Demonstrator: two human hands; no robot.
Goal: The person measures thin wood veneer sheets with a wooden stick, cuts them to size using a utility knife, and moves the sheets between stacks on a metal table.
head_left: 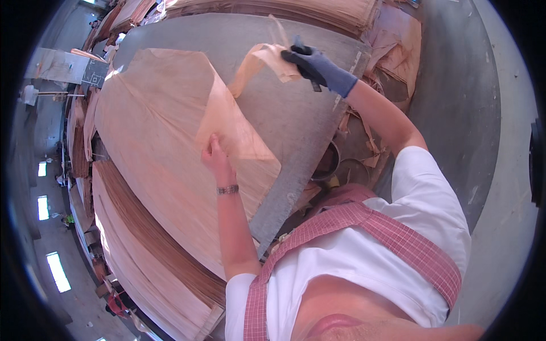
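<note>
A large thin sheet of wood veneer lies across the grey tabletop. Its right edge is lifted and folded over into a pale flap. My bare left hand, with a metal band at the wrist, pinches the near part of that flap. Farther right, over the table, my right hand wears a grey and black glove. Its fingers are closed on a curled veneer strip, which hangs apart from the sheet's flap. A dark narrow object also shows at the glove; I cannot make out its kind.
Stacked veneer stands along the table's left near side, and another stack lies beyond the far edge. Loose veneer scraps pile up to the right. A dark round bucket sits below the table's right edge.
</note>
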